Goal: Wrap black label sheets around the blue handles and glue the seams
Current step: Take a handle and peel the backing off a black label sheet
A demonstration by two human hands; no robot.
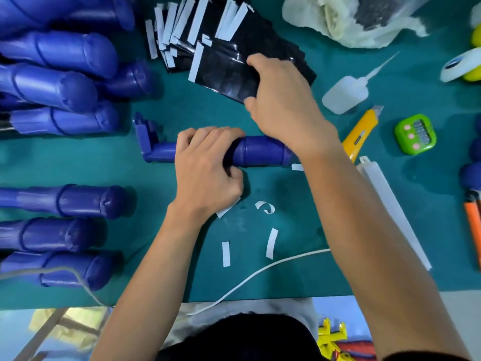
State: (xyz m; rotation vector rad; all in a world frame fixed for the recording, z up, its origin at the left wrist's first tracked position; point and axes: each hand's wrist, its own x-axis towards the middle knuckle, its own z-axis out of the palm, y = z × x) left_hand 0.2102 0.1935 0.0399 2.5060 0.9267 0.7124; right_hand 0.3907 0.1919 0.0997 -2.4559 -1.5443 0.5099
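Teal matting (286, 217) covers the table. On it, in the middle, lies a blue handle (260, 151), flat on its side with its long axis running left to right. Its squared bracket end points left; its other end points right and is hidden under the right forearm. The left hand (205, 168) is wrapped round the handle's middle, fingers curled over the top and thumb tucked beneath on the near side.

The right hand (283, 105) reaches past the handle to a pile of black label sheets (242, 40) fanned out at the far side, each with a white strip along one edge. It pinches the top sheet (223, 74) by its right end, between fingers and thumb.

More blue handles (65, 53) are heaped along the left. A glue bottle (343, 93), a yellow knife (360, 134) and a green timer (415, 134) sit to the right. Loose white strips (226, 254) lie on the mat near the person.
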